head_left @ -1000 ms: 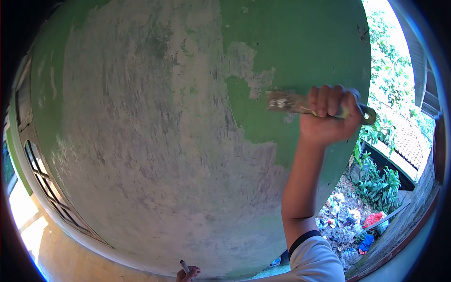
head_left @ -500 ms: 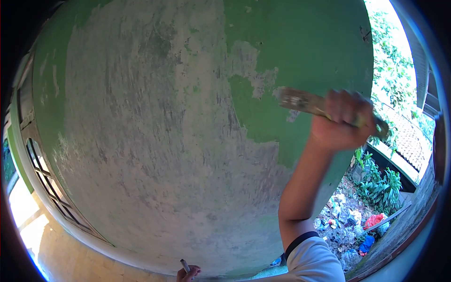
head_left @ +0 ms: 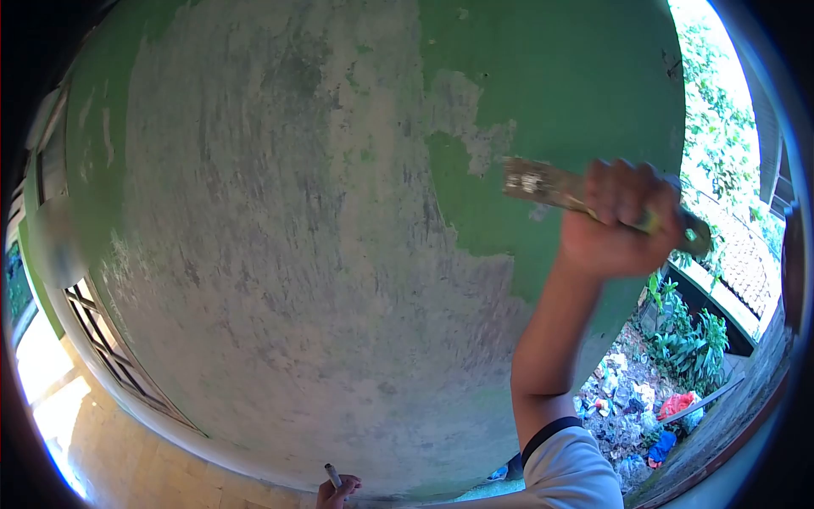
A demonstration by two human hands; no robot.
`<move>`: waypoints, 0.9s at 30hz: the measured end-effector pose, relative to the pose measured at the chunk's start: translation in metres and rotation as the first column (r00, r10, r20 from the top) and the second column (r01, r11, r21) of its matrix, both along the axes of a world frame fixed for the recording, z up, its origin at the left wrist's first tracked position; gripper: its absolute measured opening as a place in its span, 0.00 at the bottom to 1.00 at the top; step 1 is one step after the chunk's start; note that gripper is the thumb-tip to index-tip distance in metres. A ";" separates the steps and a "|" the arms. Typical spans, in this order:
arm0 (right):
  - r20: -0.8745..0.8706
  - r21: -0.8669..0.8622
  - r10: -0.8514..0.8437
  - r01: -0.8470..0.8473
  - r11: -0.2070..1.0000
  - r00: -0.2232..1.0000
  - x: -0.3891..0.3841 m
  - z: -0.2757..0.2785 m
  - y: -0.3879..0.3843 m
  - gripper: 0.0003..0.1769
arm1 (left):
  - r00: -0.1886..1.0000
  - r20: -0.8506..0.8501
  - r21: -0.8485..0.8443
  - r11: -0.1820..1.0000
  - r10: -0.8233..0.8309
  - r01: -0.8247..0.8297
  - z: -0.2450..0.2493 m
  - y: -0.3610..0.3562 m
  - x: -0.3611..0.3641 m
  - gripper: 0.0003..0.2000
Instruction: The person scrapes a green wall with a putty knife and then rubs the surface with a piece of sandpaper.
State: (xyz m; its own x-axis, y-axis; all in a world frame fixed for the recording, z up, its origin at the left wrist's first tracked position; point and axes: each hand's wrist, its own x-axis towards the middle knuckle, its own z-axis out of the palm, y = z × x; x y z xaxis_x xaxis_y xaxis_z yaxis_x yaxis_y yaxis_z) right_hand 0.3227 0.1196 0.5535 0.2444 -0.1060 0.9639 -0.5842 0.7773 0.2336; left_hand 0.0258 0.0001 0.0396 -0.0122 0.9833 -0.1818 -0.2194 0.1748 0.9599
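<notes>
My right hand (head_left: pixel 623 216) is raised at the right, closed around a worn scraper (head_left: pixel 543 184). Its flat, stained end points left over the wall (head_left: pixel 297 280), and the other end, with a hole, sticks out behind my fist. The wall carries green paint at the top right and a large grey, scraped area in the middle and left. Low in the view, my left hand (head_left: pixel 337 492) is closed on a short grey stick-like thing (head_left: pixel 333 474), whose kind I cannot tell.
A barred window (head_left: pixel 114 360) and tan floor (head_left: pixel 161 458) lie at the left, beside a blurred shape (head_left: pixel 59 243). Litter (head_left: pixel 623 394) and leafy plants (head_left: pixel 691 327) cover the ground at the lower right, next to a low ledge (head_left: pixel 738 416).
The wall has shifted slightly right in view. My right hand keeps its grip on the scraper, nearly in the same place. A blurred shape has appeared over the window at the left.
</notes>
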 end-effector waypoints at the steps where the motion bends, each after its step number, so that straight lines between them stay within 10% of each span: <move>1: 0.026 0.079 0.027 -0.029 0.996 0.999 0.011 -0.001 -0.009 0.09 | 0.998 -0.063 0.061 0.998 0.008 -0.004 0.000 0.001 0.000 0.15; 7: 0.036 -0.082 0.081 -0.078 0.994 0.996 -0.008 -0.002 0.021 0.11 | 1.000 -0.013 0.113 0.994 -0.006 0.008 0.033 -0.009 0.007 0.10; 13: 0.093 0.152 0.055 -0.069 0.986 0.994 0.022 -0.003 0.001 0.11 | 0.996 0.048 0.116 0.990 0.075 -0.080 0.033 -0.014 0.011 0.11; 16: -0.072 -0.053 0.073 -0.077 0.996 0.995 -0.002 0.000 0.022 0.13 | 0.998 0.010 0.105 0.992 0.068 -0.068 0.041 -0.017 0.015 0.11; 23: 0.019 0.202 0.129 -0.131 0.971 0.991 0.031 0.008 0.008 0.11 | 0.999 0.032 0.124 0.991 0.040 -0.043 0.019 -0.008 0.010 0.11; 27: -0.096 -0.023 0.066 -0.069 0.997 0.993 0.014 0.007 0.021 0.13 | 0.999 -0.029 0.095 0.995 0.028 -0.026 0.025 -0.010 0.011 0.11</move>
State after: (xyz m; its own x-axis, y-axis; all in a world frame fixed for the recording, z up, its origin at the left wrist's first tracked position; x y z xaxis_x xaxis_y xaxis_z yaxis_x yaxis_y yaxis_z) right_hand 0.3365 0.1406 0.5606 0.3404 -0.0607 0.9383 -0.6119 0.7434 0.2701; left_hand 0.0367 -0.0098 0.0650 -0.0430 0.9953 -0.0873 -0.1936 0.0774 0.9780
